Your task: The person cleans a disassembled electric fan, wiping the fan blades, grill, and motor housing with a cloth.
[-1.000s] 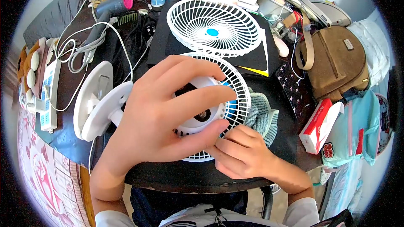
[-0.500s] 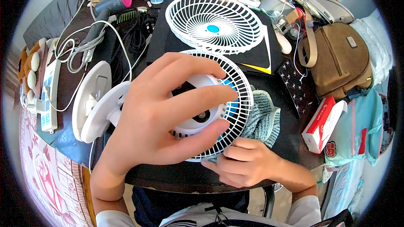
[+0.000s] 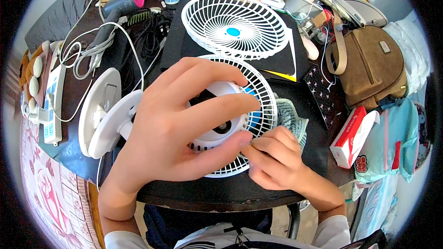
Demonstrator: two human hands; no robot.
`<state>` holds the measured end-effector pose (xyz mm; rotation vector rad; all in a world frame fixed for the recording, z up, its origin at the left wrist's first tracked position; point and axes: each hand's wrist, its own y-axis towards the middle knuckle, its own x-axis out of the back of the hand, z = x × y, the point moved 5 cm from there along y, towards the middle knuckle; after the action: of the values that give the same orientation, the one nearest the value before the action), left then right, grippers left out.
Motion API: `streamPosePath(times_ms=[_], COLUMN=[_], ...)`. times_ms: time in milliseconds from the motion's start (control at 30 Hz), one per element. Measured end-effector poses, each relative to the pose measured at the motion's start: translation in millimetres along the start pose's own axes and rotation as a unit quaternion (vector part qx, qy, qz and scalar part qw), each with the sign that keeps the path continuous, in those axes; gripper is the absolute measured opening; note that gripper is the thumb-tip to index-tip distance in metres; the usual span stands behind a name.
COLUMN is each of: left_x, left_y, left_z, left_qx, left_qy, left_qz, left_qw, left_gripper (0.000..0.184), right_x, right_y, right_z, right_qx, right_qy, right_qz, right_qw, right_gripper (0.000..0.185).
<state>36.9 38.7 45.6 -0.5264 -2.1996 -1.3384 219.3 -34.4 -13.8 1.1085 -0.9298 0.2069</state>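
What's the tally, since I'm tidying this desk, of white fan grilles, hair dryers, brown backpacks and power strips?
White fan grilles: 2
Hair dryer: 1
Brown backpack: 1
Power strip: 1
Total: 5

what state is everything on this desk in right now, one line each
fan: rear side up, gripped by the left hand
loose fan cover: off the fan, lying flat
right hand: fingers bunched at the fan's rim
striped cloth: crumpled
power strip: plugs inserted
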Motion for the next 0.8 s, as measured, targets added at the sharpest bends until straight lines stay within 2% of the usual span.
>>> streamPosePath(times_ms=[200,500,633,800], left_x=[-2,0,-1,-1], left_y=[0,0,0,0], left_z=[1,-1,0,0], left_qx=[-0.005,0.006,0.001,0.003], left_qy=[0.002,0.002,0.007,0.003], left_qz=[-0.006,0.008,0.008,0.003], left_qw=[1.0,1.0,1.0,1.0], left_gripper=[0.034,0.035,0.036,0.036], right_x=[-3,5,9,11], right_y=[2,-1,0,1], right_z=[7,5,-4,-15], right_qx=[0.012,0.032,0.047,-0.019], right_qy=[-0.046,0.023,-0.014,-0.046], right_qz=[0.043,0.096,0.05,0.021], right_qw=[0.998,0.995,0.998,0.999], right_gripper=[0.062,0.051,0.049,0.045])
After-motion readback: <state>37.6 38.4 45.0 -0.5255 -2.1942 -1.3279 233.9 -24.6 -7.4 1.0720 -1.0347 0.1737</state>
